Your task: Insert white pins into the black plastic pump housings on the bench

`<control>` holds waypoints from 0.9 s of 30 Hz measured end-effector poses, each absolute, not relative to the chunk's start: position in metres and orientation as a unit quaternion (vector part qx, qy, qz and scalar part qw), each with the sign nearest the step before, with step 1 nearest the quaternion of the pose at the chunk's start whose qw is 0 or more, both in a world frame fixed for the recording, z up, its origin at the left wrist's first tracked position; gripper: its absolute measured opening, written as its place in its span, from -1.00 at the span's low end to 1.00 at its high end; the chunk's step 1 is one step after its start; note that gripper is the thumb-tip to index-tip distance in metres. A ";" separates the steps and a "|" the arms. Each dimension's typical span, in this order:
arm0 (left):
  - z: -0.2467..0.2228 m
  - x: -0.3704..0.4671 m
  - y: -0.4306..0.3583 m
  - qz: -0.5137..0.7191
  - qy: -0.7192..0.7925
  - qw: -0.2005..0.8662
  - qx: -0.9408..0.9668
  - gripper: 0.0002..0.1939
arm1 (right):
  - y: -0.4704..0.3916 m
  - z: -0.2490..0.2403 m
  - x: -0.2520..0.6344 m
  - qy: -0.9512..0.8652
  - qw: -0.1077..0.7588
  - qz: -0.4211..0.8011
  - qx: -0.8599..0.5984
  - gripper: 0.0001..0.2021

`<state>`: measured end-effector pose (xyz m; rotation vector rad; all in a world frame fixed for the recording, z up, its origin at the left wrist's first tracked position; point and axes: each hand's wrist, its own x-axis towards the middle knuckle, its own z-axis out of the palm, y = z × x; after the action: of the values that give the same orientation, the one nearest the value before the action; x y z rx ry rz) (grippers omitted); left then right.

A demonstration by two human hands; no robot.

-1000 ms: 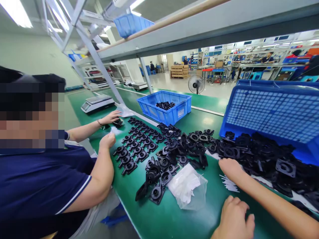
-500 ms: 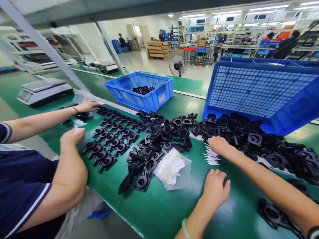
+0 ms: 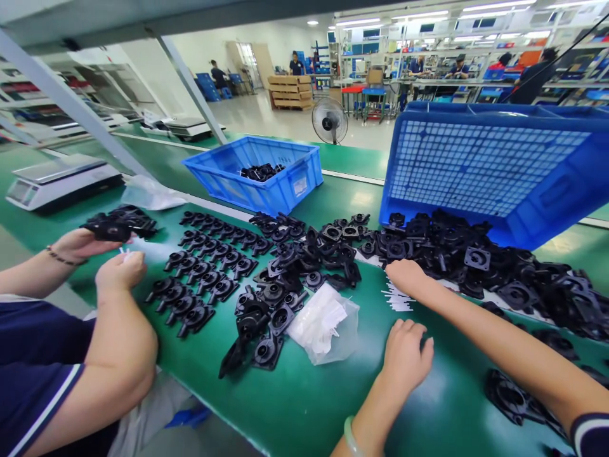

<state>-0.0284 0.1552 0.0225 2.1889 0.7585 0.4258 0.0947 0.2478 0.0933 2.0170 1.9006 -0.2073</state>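
Note:
My left hand [image 3: 405, 355] rests on the green tabletop, wearing a pale green bangle. Its fingers are loosely bent with the thumb apart, and nothing shows in it. Closed, with its fingertips hidden, my right hand [image 3: 406, 279] is at the upper edge of a row of small white strips [image 3: 398, 299]. Whatever it may pinch cannot be made out. Just beyond it lies a heap of black plastic housings [image 3: 428, 244]. To the left of my left hand is a clear plastic bag [image 3: 323, 324] with white strips inside.
Black housings stand in rows [image 3: 209, 266] beside a loose pile [image 3: 280, 285]. A co-worker's hands [image 3: 118, 270] hold a black housing and a white strip at left. Behind are a blue crate [image 3: 266, 184], a tilted blue crate [image 3: 466, 171] and a scale [image 3: 64, 181].
The co-worker's far hand has moved back from the rows and now holds a black housing. The view has shifted slightly; my hands stay nearly in place.

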 end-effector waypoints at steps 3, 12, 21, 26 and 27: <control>0.021 -0.028 0.156 0.170 0.294 0.384 0.859 -0.78 | 0.243 0.101 0.096 0.678 0.177 -0.073 0.710 -0.70; 0.018 -0.030 0.154 0.174 0.283 0.376 0.865 -0.77 | 0.142 0.118 0.155 0.695 0.214 -0.079 0.681 -0.77; 0.020 -0.030 0.155 0.183 0.289 0.371 0.863 -0.79 | 0.117 0.082 0.161 0.722 0.217 -0.042 0.656 -0.72; 0.022 -0.029 0.156 0.177 0.289 0.371 0.865 -0.80 | 0.161 0.094 0.131 0.740 0.161 -0.025 0.653 -0.76; 0.023 -0.029 0.157 0.178 0.289 0.373 0.864 -0.81 | 0.172 0.095 0.125 0.741 0.153 -0.026 0.654 -0.76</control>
<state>-0.0287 0.1567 0.0228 2.2136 0.7400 0.4550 0.1252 0.1716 0.0952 1.8752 2.1255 -0.0736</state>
